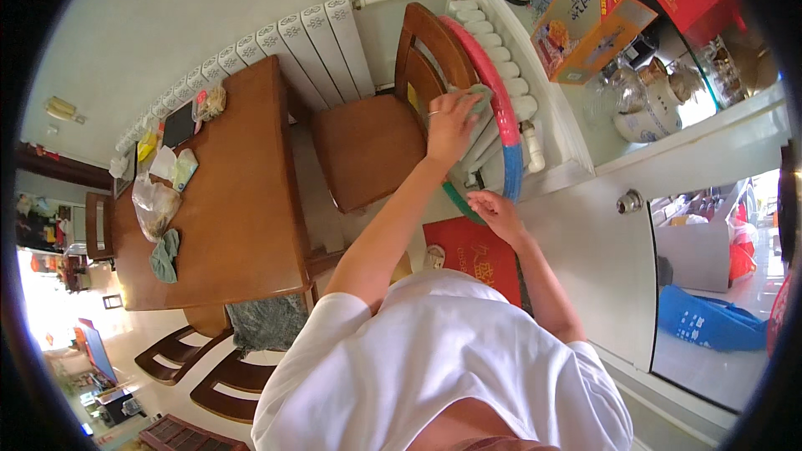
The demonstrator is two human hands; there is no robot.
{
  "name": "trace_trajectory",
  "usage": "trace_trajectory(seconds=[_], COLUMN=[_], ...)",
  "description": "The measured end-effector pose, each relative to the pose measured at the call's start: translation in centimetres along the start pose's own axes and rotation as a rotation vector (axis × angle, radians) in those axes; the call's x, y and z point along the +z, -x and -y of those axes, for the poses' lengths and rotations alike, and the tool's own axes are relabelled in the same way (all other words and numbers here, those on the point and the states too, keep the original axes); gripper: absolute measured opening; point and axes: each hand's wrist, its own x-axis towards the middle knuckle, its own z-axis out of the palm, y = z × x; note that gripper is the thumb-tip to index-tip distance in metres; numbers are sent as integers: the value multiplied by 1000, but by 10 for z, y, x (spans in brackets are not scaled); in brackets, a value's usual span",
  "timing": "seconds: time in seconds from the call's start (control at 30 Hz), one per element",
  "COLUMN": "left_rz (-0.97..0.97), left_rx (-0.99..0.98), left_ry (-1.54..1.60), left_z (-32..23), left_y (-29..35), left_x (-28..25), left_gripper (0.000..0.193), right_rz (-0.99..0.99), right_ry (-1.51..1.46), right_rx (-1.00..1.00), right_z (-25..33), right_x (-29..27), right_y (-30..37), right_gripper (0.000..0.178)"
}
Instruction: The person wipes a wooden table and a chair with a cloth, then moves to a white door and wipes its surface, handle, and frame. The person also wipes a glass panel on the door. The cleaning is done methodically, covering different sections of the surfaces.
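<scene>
White shirt (443,342) foremost, the left hand (451,127) holds a grey-green cloth (482,98) at the near top corner of the chair backrest (439,40), apparently wiping it, while the right hand (499,215), loosely spread, hovers beside the hoop (511,163), and the next stroke likely needs even pressure

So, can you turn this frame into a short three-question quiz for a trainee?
1. Which hand holds the cloth, left or right?
2. True or false: the plastic bag lies on the chair.
3. The uppermost section of the hoop is:
A) green
B) blue
C) pink

Key:
1. The left hand.
2. False; it lies on the table.
3. C
</scene>
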Motion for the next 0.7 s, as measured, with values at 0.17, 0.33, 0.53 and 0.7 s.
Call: trace_trajectory(seconds=[0.17, 0.33, 0.53, 0.7], left_rz=[178, 212, 85, 7], left_rx=[59, 52, -19, -126], left_ry=[-184, 8, -144, -321], left_z=[57, 79, 152, 216], left_y=[-13, -41, -126, -199], left_x=[70, 65, 85, 84], left_gripper=[33, 23, 21, 22], right_rz=[-57, -170, -304, -347], right_ry=[-128, -166, 9, 181], right_rx=[41, 127, 76, -71], right_z=[25, 12, 15, 77], right_x=[-21, -60, -84, -76], right_y=[-31, -31, -120, -248], right_gripper=[25, 25, 22, 30])
